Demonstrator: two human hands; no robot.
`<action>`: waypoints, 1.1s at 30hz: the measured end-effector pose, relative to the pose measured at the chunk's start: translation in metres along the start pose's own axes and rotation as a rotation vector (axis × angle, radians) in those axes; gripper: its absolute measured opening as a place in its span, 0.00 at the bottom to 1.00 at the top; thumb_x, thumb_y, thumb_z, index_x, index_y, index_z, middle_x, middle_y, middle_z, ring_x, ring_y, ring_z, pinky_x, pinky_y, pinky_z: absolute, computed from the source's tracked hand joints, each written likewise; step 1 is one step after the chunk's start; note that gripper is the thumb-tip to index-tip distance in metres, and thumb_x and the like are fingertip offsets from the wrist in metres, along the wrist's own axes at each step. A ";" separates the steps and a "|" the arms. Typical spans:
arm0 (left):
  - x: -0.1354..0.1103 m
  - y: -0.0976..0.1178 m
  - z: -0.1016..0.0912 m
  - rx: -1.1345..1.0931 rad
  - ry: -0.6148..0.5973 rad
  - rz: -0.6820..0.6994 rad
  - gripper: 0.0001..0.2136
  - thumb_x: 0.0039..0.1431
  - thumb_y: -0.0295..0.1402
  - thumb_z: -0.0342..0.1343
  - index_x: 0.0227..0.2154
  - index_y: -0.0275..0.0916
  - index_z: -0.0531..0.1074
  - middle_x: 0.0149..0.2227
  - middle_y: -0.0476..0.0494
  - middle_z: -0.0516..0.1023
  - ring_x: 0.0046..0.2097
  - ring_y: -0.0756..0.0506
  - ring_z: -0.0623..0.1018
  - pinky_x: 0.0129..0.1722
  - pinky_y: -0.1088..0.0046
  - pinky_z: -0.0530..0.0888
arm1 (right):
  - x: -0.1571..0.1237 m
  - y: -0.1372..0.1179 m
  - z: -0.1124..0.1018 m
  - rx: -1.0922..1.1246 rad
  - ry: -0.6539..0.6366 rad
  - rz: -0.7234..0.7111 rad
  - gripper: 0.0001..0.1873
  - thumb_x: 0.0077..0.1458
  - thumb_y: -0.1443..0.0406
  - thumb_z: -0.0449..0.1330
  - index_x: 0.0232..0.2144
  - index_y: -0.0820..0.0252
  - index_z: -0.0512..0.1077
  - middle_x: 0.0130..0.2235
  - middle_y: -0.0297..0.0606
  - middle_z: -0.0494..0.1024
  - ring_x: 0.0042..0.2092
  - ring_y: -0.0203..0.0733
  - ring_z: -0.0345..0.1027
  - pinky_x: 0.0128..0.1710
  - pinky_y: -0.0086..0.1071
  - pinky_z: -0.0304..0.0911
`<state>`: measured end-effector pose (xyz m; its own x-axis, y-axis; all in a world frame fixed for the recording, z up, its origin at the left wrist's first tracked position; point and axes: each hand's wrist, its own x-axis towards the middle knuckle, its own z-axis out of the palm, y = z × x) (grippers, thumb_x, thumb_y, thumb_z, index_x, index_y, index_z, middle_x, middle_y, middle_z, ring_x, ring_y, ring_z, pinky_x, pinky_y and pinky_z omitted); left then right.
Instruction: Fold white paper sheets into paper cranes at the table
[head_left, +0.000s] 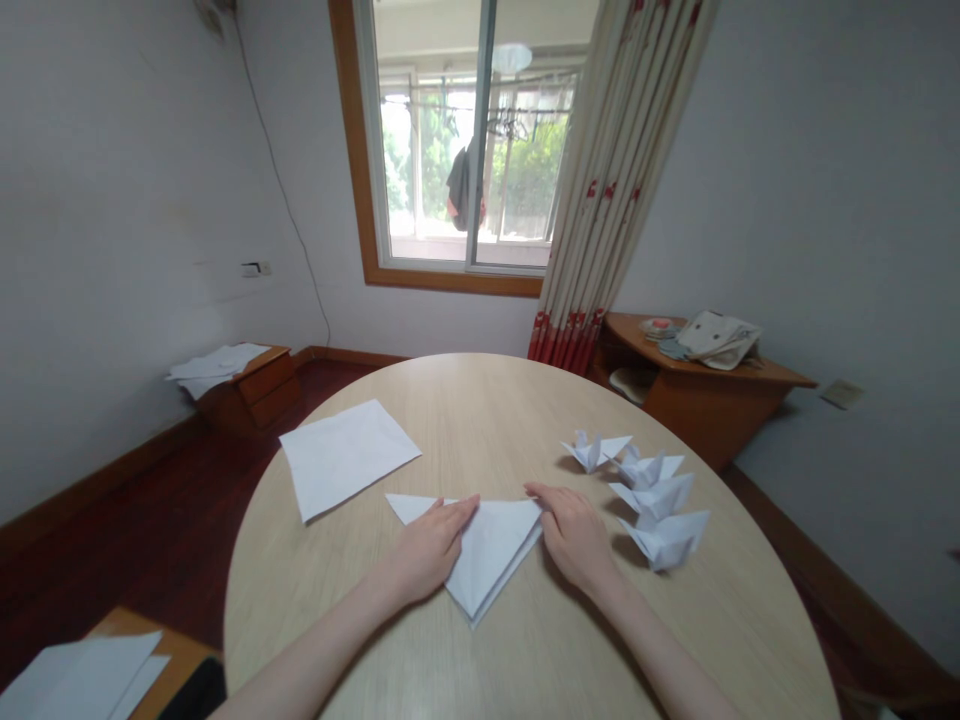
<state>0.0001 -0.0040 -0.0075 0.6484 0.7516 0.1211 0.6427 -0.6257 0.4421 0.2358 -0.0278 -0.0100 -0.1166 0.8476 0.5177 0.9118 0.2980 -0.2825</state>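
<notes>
A white sheet of paper [491, 550], folded into a triangle with its point toward me, lies on the round table in front of me. My left hand [431, 545] rests on the left part of it, fingers stretched out and pressing the paper flat. At the right corner, my right hand [571, 530] has its fingers bent around the paper's edge, thumb near the layers. The layers are slightly apart along the right slanting edge. Several folded paper cranes [664, 545] stand in a row to the right of my right hand.
Left of the folded paper, a stack of white paper [349, 458] lies on the round wooden table [465, 385]. A stool [112, 630] with sheets is at lower left. Against the walls stand a small cabinet [270, 385] and a corner desk [697, 400] with a cloth bag.
</notes>
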 end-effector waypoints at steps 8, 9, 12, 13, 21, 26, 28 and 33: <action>0.000 0.000 -0.003 0.031 0.081 -0.082 0.20 0.69 0.37 0.39 0.60 0.41 0.59 0.56 0.42 0.71 0.56 0.43 0.70 0.57 0.64 0.65 | 0.004 0.007 -0.007 0.080 -0.073 -0.004 0.19 0.49 0.74 0.51 0.42 0.61 0.74 0.41 0.42 0.79 0.44 0.46 0.72 0.47 0.40 0.65; 0.000 0.000 -0.003 0.025 0.080 -0.086 0.20 0.69 0.38 0.39 0.60 0.41 0.59 0.56 0.42 0.71 0.56 0.43 0.70 0.56 0.65 0.66 | 0.005 0.008 -0.008 0.083 -0.074 -0.006 0.17 0.51 0.73 0.52 0.41 0.60 0.74 0.40 0.42 0.79 0.44 0.46 0.72 0.46 0.39 0.66; 0.000 -0.001 -0.003 0.007 0.070 -0.092 0.20 0.69 0.38 0.38 0.60 0.41 0.60 0.57 0.42 0.69 0.57 0.43 0.69 0.54 0.66 0.68 | 0.005 0.010 -0.008 0.081 -0.078 -0.027 0.14 0.53 0.71 0.54 0.41 0.59 0.74 0.40 0.41 0.80 0.43 0.46 0.72 0.44 0.39 0.66; 0.000 -0.001 -0.003 0.002 0.066 -0.092 0.20 0.69 0.38 0.39 0.60 0.41 0.60 0.57 0.42 0.69 0.57 0.43 0.69 0.54 0.66 0.68 | 0.005 0.010 -0.008 0.083 -0.081 -0.034 0.13 0.53 0.71 0.55 0.41 0.58 0.73 0.40 0.41 0.79 0.44 0.46 0.73 0.43 0.39 0.67; 0.000 -0.001 -0.005 -0.013 0.064 -0.094 0.19 0.69 0.39 0.39 0.57 0.41 0.64 0.57 0.43 0.70 0.56 0.43 0.70 0.54 0.67 0.68 | 0.006 0.011 -0.003 0.173 -0.122 0.017 0.09 0.55 0.70 0.53 0.36 0.57 0.71 0.38 0.38 0.77 0.39 0.43 0.73 0.38 0.34 0.67; -0.001 0.001 -0.006 0.001 0.051 -0.085 0.19 0.69 0.38 0.39 0.57 0.42 0.65 0.56 0.43 0.70 0.55 0.43 0.71 0.53 0.67 0.69 | 0.007 0.013 -0.003 0.200 -0.086 0.061 0.12 0.53 0.72 0.51 0.37 0.59 0.73 0.37 0.40 0.78 0.39 0.45 0.74 0.39 0.36 0.67; -0.001 0.002 -0.007 0.016 0.053 -0.076 0.18 0.69 0.38 0.40 0.56 0.42 0.66 0.55 0.43 0.71 0.54 0.43 0.71 0.52 0.67 0.69 | 0.006 0.011 -0.004 0.165 -0.085 0.064 0.17 0.51 0.74 0.50 0.39 0.59 0.73 0.39 0.41 0.79 0.42 0.45 0.74 0.40 0.37 0.67; -0.002 0.001 -0.007 0.060 0.071 -0.020 0.17 0.68 0.36 0.42 0.55 0.42 0.68 0.53 0.42 0.72 0.52 0.42 0.73 0.51 0.66 0.70 | 0.004 0.009 -0.004 0.084 -0.035 0.021 0.24 0.46 0.77 0.47 0.42 0.61 0.74 0.44 0.42 0.79 0.47 0.47 0.71 0.48 0.42 0.65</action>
<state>-0.0030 -0.0045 -0.0008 0.6060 0.7758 0.1759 0.6800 -0.6199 0.3915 0.2453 -0.0235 -0.0072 -0.1128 0.8687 0.4824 0.8781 0.3143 -0.3608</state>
